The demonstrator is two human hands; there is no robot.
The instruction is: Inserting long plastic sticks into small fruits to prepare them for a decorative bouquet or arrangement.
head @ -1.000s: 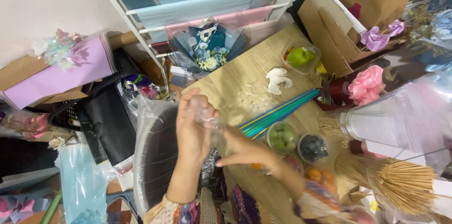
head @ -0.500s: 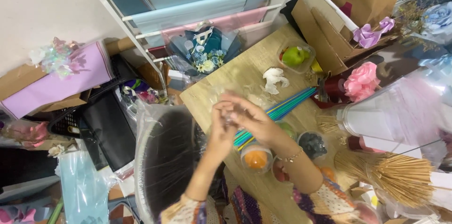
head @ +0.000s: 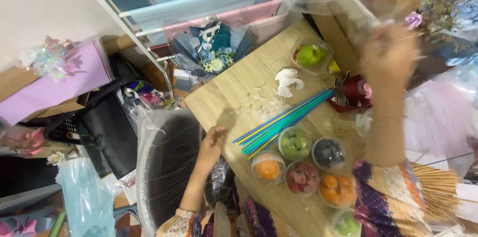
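On the wooden table (head: 234,97) several clear cups of fruit (head: 298,162) already stood filled, near a fan of coloured sticks (head: 284,122); a bundle of bamboo skewers (head: 433,192) lay at the right, so much seemed prepared and nothing yet skewered. The right hand (head: 391,53) was raised high, its grip closed on a sheet of clear film (head: 338,8), though blur hid the fingers. The left hand (head: 213,145) rested at the table's near edge, loosely curled, holding nothing visible, just above a crumpled clear bag (head: 219,182).
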